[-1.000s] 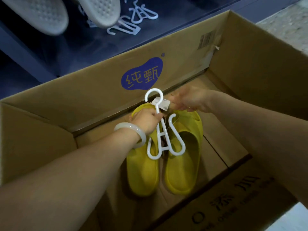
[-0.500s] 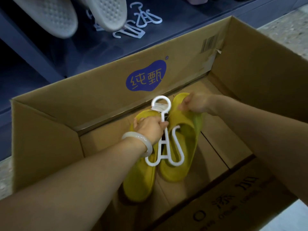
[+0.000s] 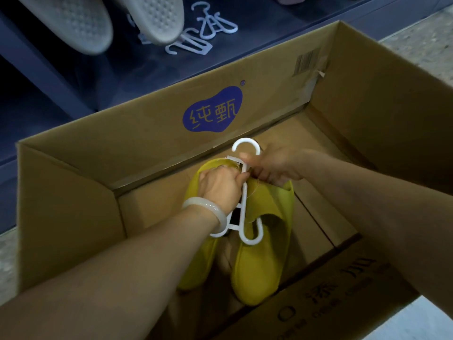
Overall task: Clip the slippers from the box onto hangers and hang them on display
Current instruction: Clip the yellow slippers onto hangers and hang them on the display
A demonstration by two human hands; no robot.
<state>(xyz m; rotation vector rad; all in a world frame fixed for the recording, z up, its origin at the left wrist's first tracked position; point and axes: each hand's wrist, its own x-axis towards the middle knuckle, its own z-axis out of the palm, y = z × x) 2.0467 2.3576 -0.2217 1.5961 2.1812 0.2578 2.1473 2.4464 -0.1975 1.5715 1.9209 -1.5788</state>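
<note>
Down in the head view, a large cardboard box point(image 3: 367, 114) is seen open from above, its far wall printed with a blue logo point(image 3: 212, 109) and a barcode label point(image 3: 308, 61) near the corner. Two yellow slippers are held inside the box, side by side with toes pointing toward the viewer: the left slipper point(image 3: 196, 263) is largely covered by the forearm, while the right slipper point(image 3: 263, 253) is shown more fully, its opening facing up. A white plastic hanger point(image 3: 245, 192) is laid over the pair, its hook point(image 3: 245, 145) standing above the heels and its two lower loops reaching down across the slippers. The left hand point(image 3: 219, 186), with a pale bangle point(image 3: 204, 208) worn at the wrist, is clenched around the hanger's stem and the heel of the left slipper. The right hand point(image 3: 274, 165) is curled over the heel of the right slipper just beside the stem; its fingertips are bent in a pinch there, though exactly what is pinched cannot be told. A small white tag point(image 3: 232, 159) is visible beside the hook. Beyond the box, on a dark shelf point(image 3: 282, 28), spare white hangers point(image 3: 196, 36) are scattered, and two grey slippers point(image 3: 110, 18) are shown overhead at the top edge
</note>
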